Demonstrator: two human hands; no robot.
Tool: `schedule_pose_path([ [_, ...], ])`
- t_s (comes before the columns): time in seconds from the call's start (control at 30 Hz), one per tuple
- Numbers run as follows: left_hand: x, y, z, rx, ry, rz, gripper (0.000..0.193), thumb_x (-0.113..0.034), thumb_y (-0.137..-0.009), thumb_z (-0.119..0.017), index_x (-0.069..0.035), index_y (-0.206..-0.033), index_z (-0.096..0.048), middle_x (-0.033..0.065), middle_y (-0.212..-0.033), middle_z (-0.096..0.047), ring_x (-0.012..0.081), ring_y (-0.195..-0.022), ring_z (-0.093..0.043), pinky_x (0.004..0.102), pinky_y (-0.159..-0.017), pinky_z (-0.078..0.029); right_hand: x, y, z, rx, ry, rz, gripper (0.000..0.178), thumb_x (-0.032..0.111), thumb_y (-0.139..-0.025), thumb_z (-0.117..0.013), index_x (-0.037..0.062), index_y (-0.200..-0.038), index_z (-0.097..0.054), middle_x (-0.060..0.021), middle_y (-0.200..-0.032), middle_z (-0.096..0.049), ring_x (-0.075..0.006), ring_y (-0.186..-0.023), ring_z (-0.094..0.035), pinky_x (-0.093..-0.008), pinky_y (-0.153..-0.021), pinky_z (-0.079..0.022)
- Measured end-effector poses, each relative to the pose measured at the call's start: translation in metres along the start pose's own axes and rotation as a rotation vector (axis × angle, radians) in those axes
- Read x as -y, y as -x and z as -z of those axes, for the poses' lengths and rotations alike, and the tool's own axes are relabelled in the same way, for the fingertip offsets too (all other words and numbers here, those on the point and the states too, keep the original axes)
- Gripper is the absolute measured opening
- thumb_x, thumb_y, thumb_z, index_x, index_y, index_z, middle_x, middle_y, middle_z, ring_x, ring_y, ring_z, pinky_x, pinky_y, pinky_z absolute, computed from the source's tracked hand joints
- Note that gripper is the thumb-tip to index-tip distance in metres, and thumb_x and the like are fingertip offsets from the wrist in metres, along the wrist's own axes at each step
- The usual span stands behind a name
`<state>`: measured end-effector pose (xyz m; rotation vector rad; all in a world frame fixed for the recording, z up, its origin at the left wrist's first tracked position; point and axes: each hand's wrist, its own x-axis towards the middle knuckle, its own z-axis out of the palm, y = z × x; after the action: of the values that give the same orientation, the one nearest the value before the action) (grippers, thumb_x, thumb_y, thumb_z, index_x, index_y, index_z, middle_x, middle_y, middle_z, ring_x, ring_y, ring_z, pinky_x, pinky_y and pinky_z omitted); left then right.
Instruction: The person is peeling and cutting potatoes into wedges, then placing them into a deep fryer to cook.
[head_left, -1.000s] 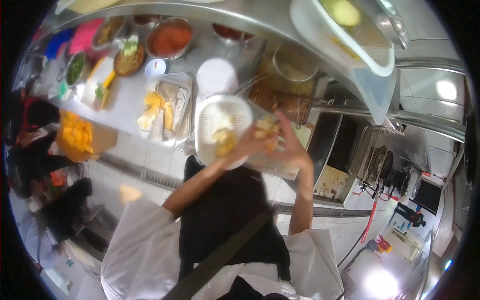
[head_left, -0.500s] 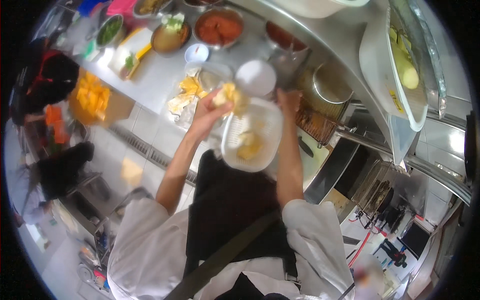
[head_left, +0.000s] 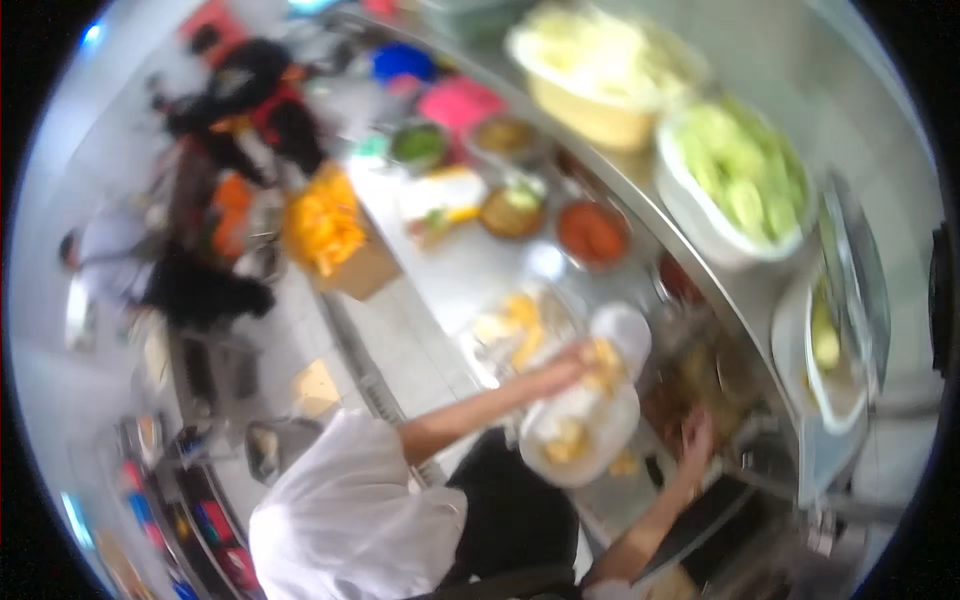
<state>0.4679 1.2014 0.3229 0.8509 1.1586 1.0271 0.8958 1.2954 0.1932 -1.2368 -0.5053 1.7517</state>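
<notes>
A clump of pale yellow food, of a kind I cannot make out, is in my left hand, which closes on it over the far side of a white plastic basket. More yellow pieces lie in that basket, in front of my black apron. My right hand is apart from the basket, to its right, near the cooking area; motion blur hides how its fingers lie. Beyond the left hand are a round white container and a crumpled wrapper with yellow bits.
Bowls of red sauce, brown food and chopped greens stand along the steel counter. Tubs of sliced pale green vegetables sit on a raised shelf. To the left, a cardboard box holds orange-yellow pieces; other people work beyond.
The view has swung left, shifting everything right and showing more shelf tubs. My right hand has drawn away from the basket's side; my left still holds yellow food.
</notes>
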Motion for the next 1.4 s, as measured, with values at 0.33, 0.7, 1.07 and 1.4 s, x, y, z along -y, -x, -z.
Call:
schedule_pose_path([
  [0.33,-0.041,0.042,-0.041,0.203,0.047,-0.332,0.04,-0.015,-0.087,-0.067,-0.005,-0.122,-0.052,0.0044,-0.115,-0.06,0.0154,-0.112,-0.051,0.0339,-0.09,-0.046,-0.038,0.214,-0.046,-0.026,0.345,-0.127,0.022,0.028,-0.101,-0.048,0.0086,-0.11,-0.053,0.0018,-0.059,-0.044,-0.0077,-0.046,-0.038,-0.0264,-0.039,-0.032],
  [0.7,0.029,0.023,-0.273,0.683,-1.149,-1.061,0.035,-0.029,-0.078,-0.06,-0.013,-0.109,-0.059,0.0135,-0.104,-0.059,0.0325,-0.108,-0.054,0.0473,-0.091,-0.039,-0.007,0.457,0.082,-0.038,0.67,-0.234,0.017,0.03,-0.101,-0.045,0.0153,-0.104,-0.053,0.0061,-0.051,-0.034,-0.0044,-0.038,-0.031,-0.022,-0.033,-0.022],
  [1.07,0.036,0.035,-0.426,1.178,-1.123,-0.371,0.028,-0.013,-0.083,-0.067,-0.006,-0.108,-0.059,0.0113,-0.101,-0.064,0.03,-0.097,-0.06,0.0378,-0.086,-0.049,0.013,0.551,0.137,-0.253,0.94,-0.111,0.021,0.018,-0.101,-0.043,0.0004,-0.104,-0.053,-0.0202,-0.082,-0.063,-0.0271,-0.068,-0.058,-0.039,-0.064,-0.045],
  [1.4,0.125,0.064,-0.516,0.633,-1.216,-1.465,0.032,-0.006,-0.076,-0.065,-0.009,-0.108,-0.063,0.0086,-0.109,-0.053,0.0235,-0.1,-0.054,0.0341,-0.083,-0.045,-0.031,0.537,0.193,-0.367,0.623,-0.133,0.024,0.026,-0.1,-0.047,0.0058,-0.103,-0.059,0.0016,-0.063,-0.046,-0.0077,-0.05,-0.04,-0.026,-0.044,-0.034],
])
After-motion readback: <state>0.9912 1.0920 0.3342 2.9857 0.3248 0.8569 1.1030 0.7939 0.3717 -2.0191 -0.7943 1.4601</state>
